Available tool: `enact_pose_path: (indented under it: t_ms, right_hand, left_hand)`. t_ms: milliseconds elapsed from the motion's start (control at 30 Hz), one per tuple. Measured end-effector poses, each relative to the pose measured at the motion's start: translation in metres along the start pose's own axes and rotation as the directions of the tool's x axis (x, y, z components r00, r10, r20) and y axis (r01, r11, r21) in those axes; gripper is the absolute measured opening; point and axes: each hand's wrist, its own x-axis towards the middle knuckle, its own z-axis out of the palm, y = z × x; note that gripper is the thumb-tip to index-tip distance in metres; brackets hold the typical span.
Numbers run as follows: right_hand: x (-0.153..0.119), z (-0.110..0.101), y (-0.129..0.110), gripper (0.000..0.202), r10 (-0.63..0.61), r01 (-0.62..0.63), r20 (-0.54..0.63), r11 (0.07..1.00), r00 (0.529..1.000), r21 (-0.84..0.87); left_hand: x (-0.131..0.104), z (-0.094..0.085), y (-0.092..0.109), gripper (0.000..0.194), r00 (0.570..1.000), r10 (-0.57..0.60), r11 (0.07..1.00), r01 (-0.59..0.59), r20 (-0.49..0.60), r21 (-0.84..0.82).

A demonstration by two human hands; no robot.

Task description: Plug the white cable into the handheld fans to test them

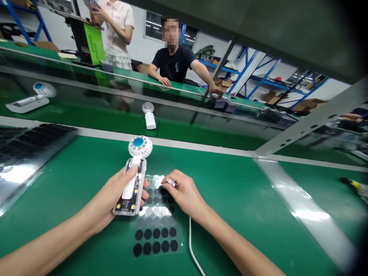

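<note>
My left hand (113,188) is closed around a white handheld fan (129,191), thumb across its front. The fan is held upright, its round head with a blue centre at the top and its clear-edged handle showing a dark panel with small yellow parts. My right hand (186,191) pinches the white plug end of a cable (192,247), just right of the fan and apart from it. The cable runs down toward the near edge of view. Below both hands, a clear sheet (156,227) with rows of black round stickers lies on the green table, partly hidden by them.
Beyond the metal rail, another white fan (150,119) lies on the green belt, with one more fan (31,100) farther left. Stacked sheets of dark discs (31,153) sit at left. A slanted metal post (304,122) and a yellow-black tool (355,186) are at right. Two people are across the line.
</note>
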Motion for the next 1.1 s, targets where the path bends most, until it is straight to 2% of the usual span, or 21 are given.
enact_pose_path:
  t_ms: [100, 267, 433, 567, 667, 800, 900, 1000, 1100]
  right_hand:
    - [0.001, 0.011, -0.002, 0.014, -0.033, 0.041, 0.053, 0.987, 0.998, -0.157]
    - [0.008, 0.014, -0.003, 0.012, -0.001, 0.036, 0.111, 0.949, 0.994, -0.313]
    - [0.014, 0.012, -0.005, 0.012, 0.033, 0.021, 0.141, 0.931, 0.989, -0.364]
    - [0.015, 0.013, -0.008, 0.016, 0.033, 0.019, 0.137, 0.931, 0.990, -0.365]
    - [0.009, 0.014, -0.005, 0.017, -0.021, 0.057, 0.105, 0.933, 0.994, -0.356]
    - [-0.001, 0.009, -0.008, 0.015, -0.127, 0.129, 0.021, 0.965, 0.992, -0.230]
    - [-0.003, -0.001, -0.022, 0.009, -0.041, 0.040, -0.044, 0.999, 0.998, -0.013]
    - [-0.001, -0.006, -0.038, 0.009, 0.024, -0.025, 0.013, 0.988, 1.000, 0.154]
    - [0.003, -0.001, -0.047, 0.014, -0.006, -0.003, 0.056, 0.987, 0.998, 0.162]
  left_hand:
    - [0.004, -0.001, -0.008, 0.032, 0.999, 0.011, 0.999, -0.012, 0.049, 0.033]
    - [0.010, -0.002, -0.018, 0.042, 0.995, 0.069, 0.983, -0.081, 0.077, 0.162]
    - [0.014, -0.001, -0.021, 0.044, 0.988, 0.137, 0.902, -0.156, 0.077, 0.403]
    - [0.012, 0.002, -0.019, 0.042, 0.992, 0.121, 0.883, -0.126, 0.039, 0.453]
    - [0.010, 0.003, -0.017, 0.041, 0.991, 0.129, 0.877, -0.136, 0.047, 0.461]
    - [0.010, 0.001, -0.015, 0.040, 0.988, 0.139, 0.886, -0.156, 0.072, 0.437]
    - [0.010, -0.001, -0.015, 0.042, 0.985, 0.135, 0.891, -0.170, 0.111, 0.421]
    - [0.009, -0.002, -0.015, 0.046, 0.977, 0.148, 0.893, -0.200, 0.156, 0.403]
    - [0.009, -0.002, -0.017, 0.047, 0.971, 0.167, 0.892, -0.224, 0.173, 0.393]
